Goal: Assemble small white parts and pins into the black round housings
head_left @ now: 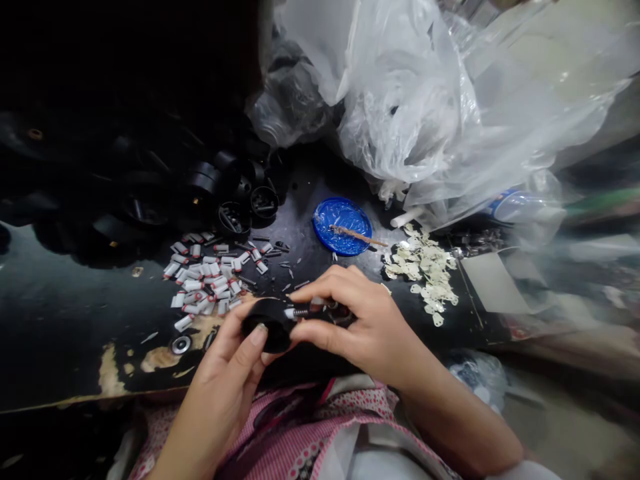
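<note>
My left hand (240,357) is closed round a black round cup-shaped part (269,325), its thumb on the near rim. My right hand (357,310) closes thumb and fingers round a dark part with a coil spring (300,312) and a small white tip at the cup's right side. Whether this dark part is joined to the cup I cannot tell; the fingers cover much of it. Left of the hands lies a pile of small white cylinders with red ends (207,277), with loose springs among them. A metal ring (181,344) lies near the left hand.
A blue lid (323,230) holds a clear, grease-like smear and a thin brown stick (357,235). Thin pale metal plates (425,267) are heaped to its right. Black round parts (205,180) crowd the back left. Clear plastic bags (400,100) bulge over the back right.
</note>
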{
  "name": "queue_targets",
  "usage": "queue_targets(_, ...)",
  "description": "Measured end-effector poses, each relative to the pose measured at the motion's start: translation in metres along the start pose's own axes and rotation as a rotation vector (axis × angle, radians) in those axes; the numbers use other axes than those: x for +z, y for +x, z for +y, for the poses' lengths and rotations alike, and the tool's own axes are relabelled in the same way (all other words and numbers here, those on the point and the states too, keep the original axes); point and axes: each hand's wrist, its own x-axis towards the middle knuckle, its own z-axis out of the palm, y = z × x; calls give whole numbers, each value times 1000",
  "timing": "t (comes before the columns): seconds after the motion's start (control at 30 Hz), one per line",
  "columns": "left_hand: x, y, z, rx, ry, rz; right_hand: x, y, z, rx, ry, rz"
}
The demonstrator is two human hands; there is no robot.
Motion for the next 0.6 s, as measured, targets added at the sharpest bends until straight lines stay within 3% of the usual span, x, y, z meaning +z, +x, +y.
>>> queue_targets(0.13,2,-8,2,-79,-13,73,-1,0,7,324,509,-286)
queue_targets(0.23,0,-13,3,-125,14,88,3,1,10,440,649,-304)
queue_targets(0.37,-13,-14,2,-106,73,41,9,7,9,446,643,-298)
queue_targets(0.6,-25,-9,9,-4,104,68,17,26,7,315,444,-370)
